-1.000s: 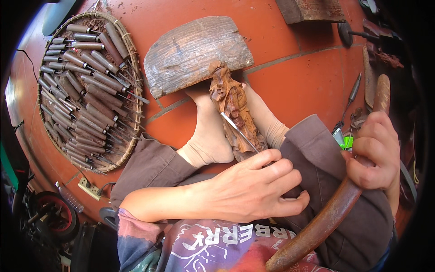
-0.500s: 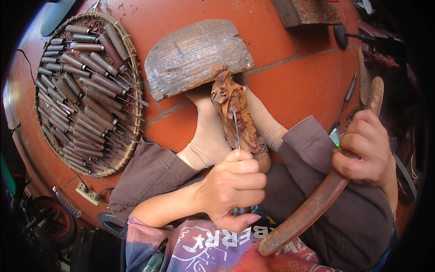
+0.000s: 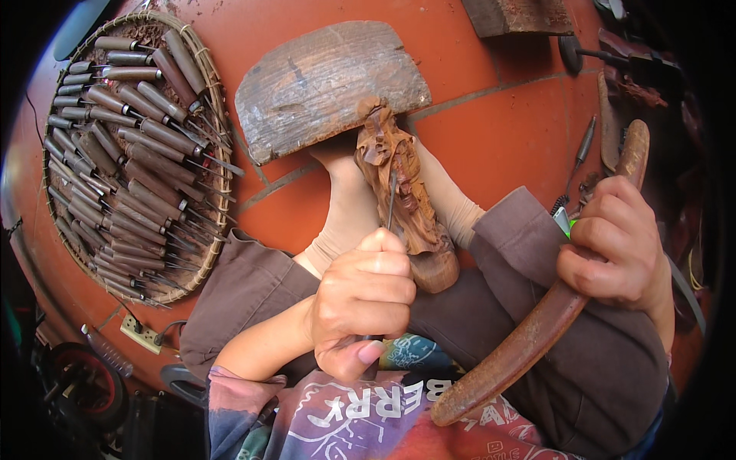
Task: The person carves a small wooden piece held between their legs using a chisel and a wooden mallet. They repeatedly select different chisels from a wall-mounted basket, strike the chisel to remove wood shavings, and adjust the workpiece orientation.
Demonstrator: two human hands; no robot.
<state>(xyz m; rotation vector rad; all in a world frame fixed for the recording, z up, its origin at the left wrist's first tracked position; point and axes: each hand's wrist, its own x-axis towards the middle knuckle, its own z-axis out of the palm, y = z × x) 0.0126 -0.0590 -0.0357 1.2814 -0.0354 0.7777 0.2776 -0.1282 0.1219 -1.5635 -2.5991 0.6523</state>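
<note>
A carved reddish-brown wooden figurine (image 3: 383, 146) lies between my two feet, its upper end against a thick, weathered wooden block (image 3: 330, 84). My left hand (image 3: 364, 303) is closed round the handle of a carving chisel (image 3: 392, 201). Its thin metal blade points away from me, with the tip at the middle of the figurine's carved front; whether it touches the wood I cannot tell. Most of the chisel's handle is hidden by my fingers. On the right, my right hand (image 3: 613, 241) grips a long, curved wooden mallet (image 3: 521, 341), held slantwise over my right leg.
An oval woven basket (image 3: 218, 100) on the left holds many wood-handled chisels. Below it lie a power strip (image 3: 140, 334) and a clear plastic bottle (image 3: 107, 351). A corded pen-like tool (image 3: 586, 146) rests on the tiled floor at right. Another wooden block (image 3: 517, 17) stands at the far right.
My left hand has shifted left and slightly toward the far side, and the chisel stands at a different slant. My right hand keeps its hold on the mallet. The whole view has shifted a little.
</note>
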